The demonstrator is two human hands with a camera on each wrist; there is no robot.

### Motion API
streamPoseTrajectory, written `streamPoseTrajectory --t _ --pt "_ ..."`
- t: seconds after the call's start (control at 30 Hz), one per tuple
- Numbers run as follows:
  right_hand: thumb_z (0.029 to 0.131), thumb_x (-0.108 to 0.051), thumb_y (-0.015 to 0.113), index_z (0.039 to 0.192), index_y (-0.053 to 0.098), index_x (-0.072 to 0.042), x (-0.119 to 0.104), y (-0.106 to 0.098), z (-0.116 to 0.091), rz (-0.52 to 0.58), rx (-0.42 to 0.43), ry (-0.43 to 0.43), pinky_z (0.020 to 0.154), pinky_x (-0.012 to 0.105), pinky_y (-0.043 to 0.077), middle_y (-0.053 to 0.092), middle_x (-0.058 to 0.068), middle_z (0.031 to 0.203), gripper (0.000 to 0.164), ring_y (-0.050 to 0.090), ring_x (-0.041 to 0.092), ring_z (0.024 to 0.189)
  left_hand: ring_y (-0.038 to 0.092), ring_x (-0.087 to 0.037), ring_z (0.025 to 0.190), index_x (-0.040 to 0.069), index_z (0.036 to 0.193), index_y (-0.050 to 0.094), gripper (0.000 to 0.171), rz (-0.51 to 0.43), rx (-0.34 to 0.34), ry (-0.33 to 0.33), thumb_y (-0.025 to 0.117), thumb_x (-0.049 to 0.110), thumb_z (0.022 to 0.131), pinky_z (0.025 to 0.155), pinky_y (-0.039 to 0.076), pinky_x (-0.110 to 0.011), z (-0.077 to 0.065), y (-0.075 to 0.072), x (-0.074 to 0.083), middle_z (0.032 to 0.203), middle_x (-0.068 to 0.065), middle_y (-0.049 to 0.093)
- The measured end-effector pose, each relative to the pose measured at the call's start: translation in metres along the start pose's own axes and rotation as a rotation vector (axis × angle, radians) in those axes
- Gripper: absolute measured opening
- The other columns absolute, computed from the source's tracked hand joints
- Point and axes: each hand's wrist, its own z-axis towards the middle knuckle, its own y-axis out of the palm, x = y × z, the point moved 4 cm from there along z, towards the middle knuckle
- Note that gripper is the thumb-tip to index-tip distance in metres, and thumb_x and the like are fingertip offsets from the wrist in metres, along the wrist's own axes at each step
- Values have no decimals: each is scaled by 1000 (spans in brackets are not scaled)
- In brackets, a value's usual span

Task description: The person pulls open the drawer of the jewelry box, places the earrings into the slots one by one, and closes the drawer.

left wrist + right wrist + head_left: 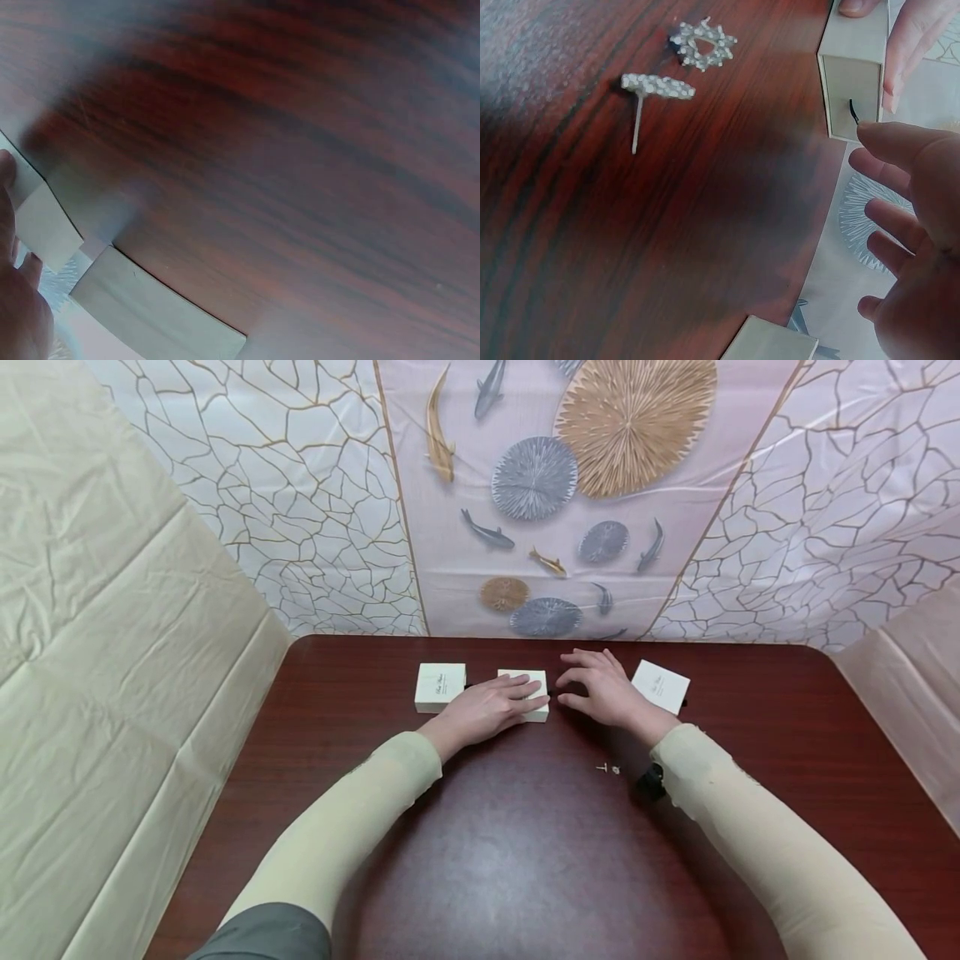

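Head: we're gripping the middle jewelry box (537,713) with our left hand (491,703), thumb and fingers round it, likely bracing against sliding. Left wrist: the left jewelry box (157,307) is sitting just beside. Right wrist: our right hand (937,232) is holding fingers parted, thumb at the black pull tab (853,111), contact unclear; stud earrings (660,86) are lying apart.

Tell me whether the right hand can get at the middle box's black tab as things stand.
Probably yes: the right hand is right at the black tab, with nothing visible between them. The left hand is on the middle box but leaves the tab uncovered.
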Motion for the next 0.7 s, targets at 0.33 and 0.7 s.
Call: streamPoseTrajectory --t 0.33,0.7 --pt "97 -14 77 112 80 -5 0 -1 3 30 -24 12 123 76 17 56 27 153 18 38 50 151 46 -29 152 17 155 60 47 -9 -17 -18 65 21 109 128 34 -40 4 1 0 159 -11 55" --pt "99 -16 76 111 81 -5 2 5 10 38 -50 13 124 76 16 56 26 153 16 37 50 152 46 -27 153 17 155 59 48 -25 -8 -34 66 22 108 128 34 -40 3 2 -1 159 -9 55"
